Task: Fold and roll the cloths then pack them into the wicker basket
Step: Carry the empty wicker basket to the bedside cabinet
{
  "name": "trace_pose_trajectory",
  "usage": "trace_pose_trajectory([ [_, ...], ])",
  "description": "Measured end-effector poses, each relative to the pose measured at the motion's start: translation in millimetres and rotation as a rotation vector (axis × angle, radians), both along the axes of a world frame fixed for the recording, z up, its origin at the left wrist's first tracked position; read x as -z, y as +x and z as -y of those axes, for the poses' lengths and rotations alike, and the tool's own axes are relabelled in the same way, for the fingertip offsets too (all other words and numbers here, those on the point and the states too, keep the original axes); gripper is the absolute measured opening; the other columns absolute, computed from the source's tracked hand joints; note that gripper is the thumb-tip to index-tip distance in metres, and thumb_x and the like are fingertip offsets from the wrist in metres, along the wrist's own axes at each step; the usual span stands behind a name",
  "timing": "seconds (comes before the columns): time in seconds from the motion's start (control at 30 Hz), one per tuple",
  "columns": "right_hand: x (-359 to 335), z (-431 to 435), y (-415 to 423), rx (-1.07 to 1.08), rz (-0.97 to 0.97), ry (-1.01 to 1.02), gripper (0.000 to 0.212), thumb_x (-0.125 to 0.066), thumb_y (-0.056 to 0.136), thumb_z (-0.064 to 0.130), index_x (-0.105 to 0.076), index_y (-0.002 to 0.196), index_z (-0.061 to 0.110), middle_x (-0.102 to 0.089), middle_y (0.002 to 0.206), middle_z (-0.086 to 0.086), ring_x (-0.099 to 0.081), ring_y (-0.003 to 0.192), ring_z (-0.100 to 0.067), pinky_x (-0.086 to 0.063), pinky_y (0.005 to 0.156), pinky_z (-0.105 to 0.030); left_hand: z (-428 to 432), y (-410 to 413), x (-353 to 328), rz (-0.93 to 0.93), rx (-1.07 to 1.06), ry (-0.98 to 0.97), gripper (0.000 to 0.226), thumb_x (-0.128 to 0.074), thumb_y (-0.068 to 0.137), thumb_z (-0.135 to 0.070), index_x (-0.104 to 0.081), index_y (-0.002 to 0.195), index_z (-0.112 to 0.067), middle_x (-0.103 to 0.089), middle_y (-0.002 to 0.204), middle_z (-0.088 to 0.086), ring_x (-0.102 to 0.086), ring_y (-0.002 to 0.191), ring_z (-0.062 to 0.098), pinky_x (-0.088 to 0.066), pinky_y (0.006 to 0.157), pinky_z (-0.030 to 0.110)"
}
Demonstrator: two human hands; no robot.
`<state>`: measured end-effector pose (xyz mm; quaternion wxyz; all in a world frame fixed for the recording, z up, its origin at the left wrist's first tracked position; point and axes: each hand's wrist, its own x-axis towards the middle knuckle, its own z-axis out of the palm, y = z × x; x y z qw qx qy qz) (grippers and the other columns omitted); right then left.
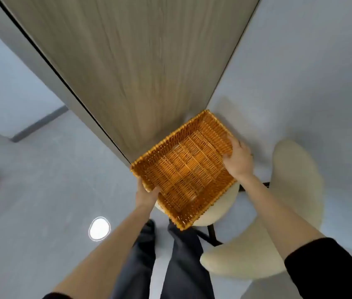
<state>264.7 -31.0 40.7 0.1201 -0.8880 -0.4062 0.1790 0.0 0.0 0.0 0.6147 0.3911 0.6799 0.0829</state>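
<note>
Grey floor (pixel 41 190), cream chair (pixel 220 208) below: you hold the empty wicker basket (pixel 188 169) cornerwise over its seat, left hand (pixel 146 194) gripping the 8 o'clock edge, right hand (pixel 238 161) curled over the 3 o'clock rim; no cloths in view.

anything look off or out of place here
Nothing looks damaged or spilled. The wicker basket is empty and held at an angle over the cream chair, the left hand gripping its near corner and the right hand its right rim. Nothing to fold is in view.
</note>
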Motion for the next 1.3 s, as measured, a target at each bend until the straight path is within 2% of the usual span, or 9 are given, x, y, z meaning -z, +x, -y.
trace_pose_trajectory([
  [0.13, 38, -16, 36, -0.009, 0.018, -0.102, 0.062, -0.05, 0.092, 0.017, -0.026, 0.149, 0.024, -0.035, 0.15, -0.009, -0.03, 0.137, -0.031, -0.031, 0.11, -0.048, 9, 31, 31, -0.076, -0.171, 0.051, 0.079, -0.057, 0.093, -0.018, -0.007, 0.152, -0.031, -0.045, 0.143, 0.009, -0.051, 0.121, 0.03, -0.045, 0.094, 0.037],
  [0.23, 67, -28, 61, -0.04, 0.036, -0.133, 0.065, -0.05, 0.091, 0.016, -0.023, 0.15, 0.025, -0.032, 0.151, -0.01, -0.028, 0.138, -0.032, -0.029, 0.112, -0.047, 17, 51, 52, -0.173, -0.276, 0.081, 0.083, -0.058, 0.092, -0.019, -0.001, 0.152, -0.032, -0.046, 0.14, 0.014, -0.051, 0.121, 0.036, -0.044, 0.101, 0.051],
  [0.33, 96, -39, 80, -0.061, 0.029, -0.155, 0.068, -0.049, 0.09, 0.013, -0.019, 0.15, 0.028, -0.028, 0.153, -0.01, -0.026, 0.139, -0.033, -0.025, 0.112, -0.048, 25, 66, 74, -0.287, -0.316, 0.179, 0.087, -0.056, 0.09, -0.009, 0.002, 0.151, -0.034, -0.044, 0.14, 0.015, -0.049, 0.122, 0.036, -0.041, 0.102, 0.054],
  [0.5, 129, -51, 97, -0.106, 0.056, -0.139, 0.079, -0.054, 0.089, 0.009, -0.009, 0.152, 0.026, -0.037, 0.147, -0.014, -0.036, 0.133, -0.035, -0.03, 0.109, -0.049, 31, 77, 93, -0.45, -0.34, 0.269, 0.086, -0.047, 0.092, -0.002, 0.007, 0.15, -0.038, -0.044, 0.136, 0.014, -0.051, 0.118, 0.036, -0.043, 0.093, 0.05],
  [0.63, 143, -59, 102, -0.082, 0.107, -0.066, 0.063, -0.042, 0.099, 0.017, -0.01, 0.151, 0.032, -0.045, 0.139, -0.017, -0.046, 0.124, -0.037, -0.038, 0.1, -0.05, 35, 78, 102, -0.536, -0.32, 0.323, 0.083, -0.04, 0.093, -0.003, 0.008, 0.149, -0.041, -0.045, 0.134, 0.012, -0.053, 0.115, 0.035, -0.044, 0.088, 0.048],
  [0.77, 147, -55, 103, -0.087, 0.146, -0.035, 0.06, -0.038, 0.1, 0.014, -0.013, 0.151, 0.035, -0.051, 0.128, -0.02, -0.052, 0.115, -0.038, -0.042, 0.093, -0.049, 38, 79, 101, -0.57, -0.328, 0.341, 0.084, -0.041, 0.092, -0.001, 0.006, 0.149, -0.04, -0.045, 0.135, 0.012, -0.053, 0.116, 0.034, -0.045, 0.089, 0.047],
  [0.93, 135, -47, 94, -0.106, 0.121, -0.056, 0.061, -0.04, 0.1, 0.015, -0.013, 0.15, 0.038, -0.05, 0.127, -0.02, -0.05, 0.116, -0.04, -0.035, 0.097, -0.057, 34, 66, 97, -0.645, -0.271, 0.3, 0.087, -0.044, 0.091, -0.001, 0.005, 0.148, -0.044, -0.049, 0.124, 0.013, -0.058, 0.102, 0.035, -0.038, 0.071, 0.036],
  [1.13, 103, -26, 62, -0.127, 0.078, -0.025, 0.064, -0.04, 0.098, 0.011, -0.014, 0.148, 0.04, -0.049, 0.124, -0.018, -0.048, 0.114, -0.04, -0.036, 0.092, -0.055, 40, 31, 68, -0.677, -0.226, 0.284, 0.093, -0.044, 0.087, 0.001, 0.007, 0.146, -0.049, -0.049, 0.115, 0.013, -0.058, 0.095, 0.039, -0.044, 0.071, 0.043],
  [1.3, 67, -7, 30, -0.189, 0.046, -0.026, 0.075, -0.048, 0.093, 0.004, -0.012, 0.149, 0.039, -0.05, 0.121, -0.018, -0.049, 0.11, -0.038, -0.042, 0.085, -0.049, 55, -6, 37, -0.658, -0.261, 0.299, 0.081, -0.049, 0.094, -0.017, 0.004, 0.147, -0.047, -0.052, 0.12, 0.016, -0.058, 0.103, 0.04, -0.048, 0.077, 0.048],
])
